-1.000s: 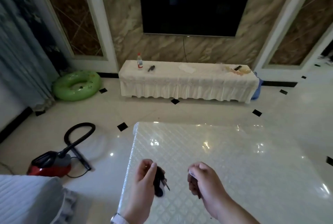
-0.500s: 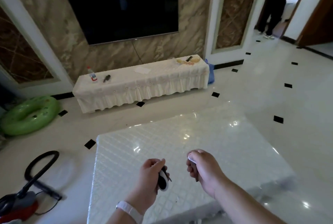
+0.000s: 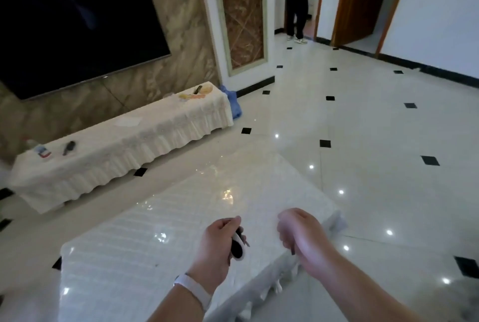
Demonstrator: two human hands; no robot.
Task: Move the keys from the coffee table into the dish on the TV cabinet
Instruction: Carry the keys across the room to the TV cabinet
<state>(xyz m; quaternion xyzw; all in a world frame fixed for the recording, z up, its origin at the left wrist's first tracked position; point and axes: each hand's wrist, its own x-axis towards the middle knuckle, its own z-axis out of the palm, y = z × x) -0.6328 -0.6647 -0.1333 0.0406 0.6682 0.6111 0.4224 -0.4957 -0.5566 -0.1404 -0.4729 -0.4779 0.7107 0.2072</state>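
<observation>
- A glossy white tiled floor with small black diamond insets (image 3: pixel 375 119) is seen stretching wide and open to the right, between the furniture and the far wooden doorway.
- A large black flat television screen (image 3: pixel 72 26) is mounted on a brown marble wall; no brand mark can be read on it.
- A long low TV cabinet draped in a cream frilled cloth (image 3: pixel 134 150) is set below the screen, well apart from the nearer table, with a strip of floor between them.
- A white quilted coffee table under a shiny clear cover (image 3: pixel 160 233) is seen in the foreground; its right corner lies just below the hands.
- The right hand (image 3: pixel 302 233) is held curled into a loose fist above the table's corner; what it holds cannot be told.
- The left hand (image 3: pixel 220 241), a white band at its wrist, is closed around a black and white oval key fob with a thin metal key (image 3: pixel 237 246) jutting out, above the table.
- A shallow yellowish dish (image 3: pixel 198 93) is seen at the cabinet's far right end, a dark object lying in it.
- No writing can be read anywhere.
</observation>
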